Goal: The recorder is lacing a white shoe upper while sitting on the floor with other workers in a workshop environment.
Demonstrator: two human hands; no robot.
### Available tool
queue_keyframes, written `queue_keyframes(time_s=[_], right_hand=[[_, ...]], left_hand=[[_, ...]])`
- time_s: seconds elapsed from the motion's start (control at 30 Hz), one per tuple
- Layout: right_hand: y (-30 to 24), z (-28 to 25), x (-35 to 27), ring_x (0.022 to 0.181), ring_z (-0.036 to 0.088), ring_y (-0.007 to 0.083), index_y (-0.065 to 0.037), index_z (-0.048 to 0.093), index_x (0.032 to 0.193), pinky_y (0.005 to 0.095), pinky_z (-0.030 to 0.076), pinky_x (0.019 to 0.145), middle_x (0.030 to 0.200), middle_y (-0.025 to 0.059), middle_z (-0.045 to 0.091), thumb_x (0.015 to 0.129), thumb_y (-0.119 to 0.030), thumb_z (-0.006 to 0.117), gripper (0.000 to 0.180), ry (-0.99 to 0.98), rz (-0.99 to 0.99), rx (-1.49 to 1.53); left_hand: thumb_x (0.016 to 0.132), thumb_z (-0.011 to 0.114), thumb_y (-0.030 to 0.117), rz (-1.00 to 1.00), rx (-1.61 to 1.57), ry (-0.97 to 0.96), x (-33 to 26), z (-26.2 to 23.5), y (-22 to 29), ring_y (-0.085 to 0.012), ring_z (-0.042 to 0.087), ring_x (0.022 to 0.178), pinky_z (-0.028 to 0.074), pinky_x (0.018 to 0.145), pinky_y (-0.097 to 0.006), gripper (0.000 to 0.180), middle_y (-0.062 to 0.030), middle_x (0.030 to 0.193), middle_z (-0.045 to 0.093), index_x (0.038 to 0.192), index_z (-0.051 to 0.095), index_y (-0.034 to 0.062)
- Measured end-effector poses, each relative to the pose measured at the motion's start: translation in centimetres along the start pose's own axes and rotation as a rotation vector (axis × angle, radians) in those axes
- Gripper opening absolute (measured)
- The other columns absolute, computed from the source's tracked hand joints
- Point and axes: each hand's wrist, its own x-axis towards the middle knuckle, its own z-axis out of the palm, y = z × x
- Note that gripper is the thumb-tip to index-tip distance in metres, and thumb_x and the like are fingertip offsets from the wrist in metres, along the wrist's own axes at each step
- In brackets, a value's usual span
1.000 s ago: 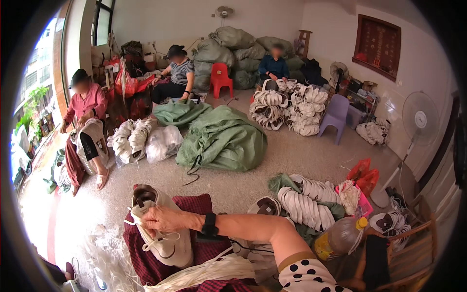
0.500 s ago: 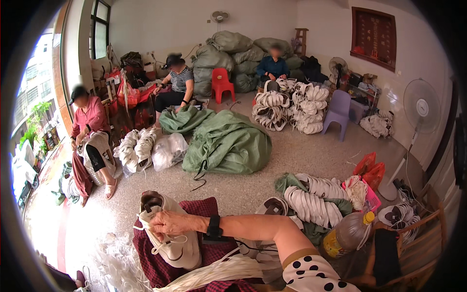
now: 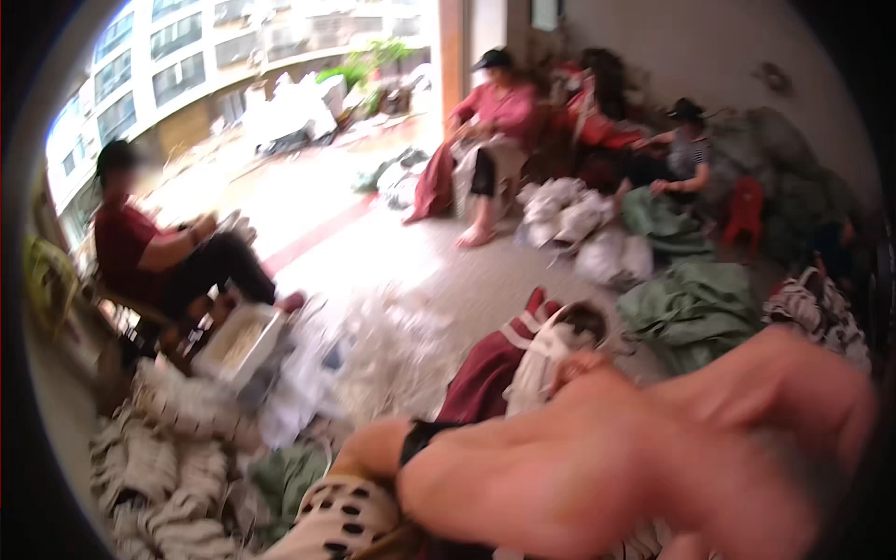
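A pale shoe with a dark opening rests on dark red cloth in the middle of the view. Large and smeared, my right hand fills the lower right close to the camera, its fingers not distinguishable. From the lower left comes my left arm in a polka-dot sleeve, with a dark band farther along it. Behind the blur my left hand is mostly hidden. Some blurred fingers lie against the shoe; which hand they belong to is unclear.
Rows of strung pale shoe parts lie lower left, beside a white bin and clear plastic bags. A seated person is at the left; two more sit farther back. Green sacks lie to the right.
The view has swung left, showing the doorway and another seated person. The hand that rested sharply on the shoe's laces is out of clear sight; a large blurred hand now covers the lower right.
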Motion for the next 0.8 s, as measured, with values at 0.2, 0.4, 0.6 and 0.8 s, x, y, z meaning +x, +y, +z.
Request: queue_keyframes(time_s=[0.2, 0.4, 0.6, 0.8], right_hand=[[24.8, -11.6, 3.3, 0.083, 0.059, 0.0141, -0.003, 0.069, 0.082, 0.0311, 0.048, 0.078, 0.074, 0.0042, 0.069, 0.102, -0.023, 0.054, 0.032, 0.802, -0.435, -0.308], [24.2, -11.3, 3.8, 0.084, 0.057, 0.0168, -0.004, 0.069, 0.085, 0.0327, 0.046, 0.08, 0.078, 0.0038, 0.07, 0.102, -0.026, 0.054, 0.032, 0.764, -0.445, -0.201], [23.5, -10.9, 3.3, 0.083, 0.058, 0.0194, -0.002, 0.068, 0.084, 0.0334, 0.046, 0.081, 0.077, 0.0055, 0.068, 0.102, -0.024, 0.053, 0.032, 0.796, -0.489, -0.308], [23.6, -11.1, 3.1, 0.082, 0.061, 0.0217, -0.002, 0.068, 0.085, 0.0348, 0.048, 0.082, 0.078, 0.0069, 0.07, 0.098, -0.02, 0.056, 0.025, 0.857, -0.492, -0.364]], left_hand=[[0.096, 0.052, 0.023, -0.139, 0.141, -0.057, -0.1, -0.4, -0.7, -0.0226, 0.056, 0.088, 0.047, 0.076, -0.035, 0.026, -0.0094, 0.09, 0.057, 0.082, 0.062, 0.0039], [0.098, 0.05, 0.024, -0.286, 0.227, -0.015, 0.1, -2.1, 0.9, -0.0233, 0.058, 0.09, 0.047, 0.078, -0.035, 0.029, -0.0105, 0.091, 0.059, 0.084, 0.064, 0.003], [0.1, 0.049, 0.024, -0.427, 0.343, 0.004, -0.2, -3.1, 1.7, -0.0241, 0.059, 0.091, 0.047, 0.079, -0.036, 0.031, -0.0116, 0.092, 0.061, 0.085, 0.066, 0.002], [0.102, 0.048, 0.024, -0.588, 0.421, 0.028, -0.7, -4.5, 1.9, -0.0249, 0.06, 0.093, 0.047, 0.081, -0.036, 0.034, -0.0127, 0.094, 0.063, 0.087, 0.068, 0.001]])
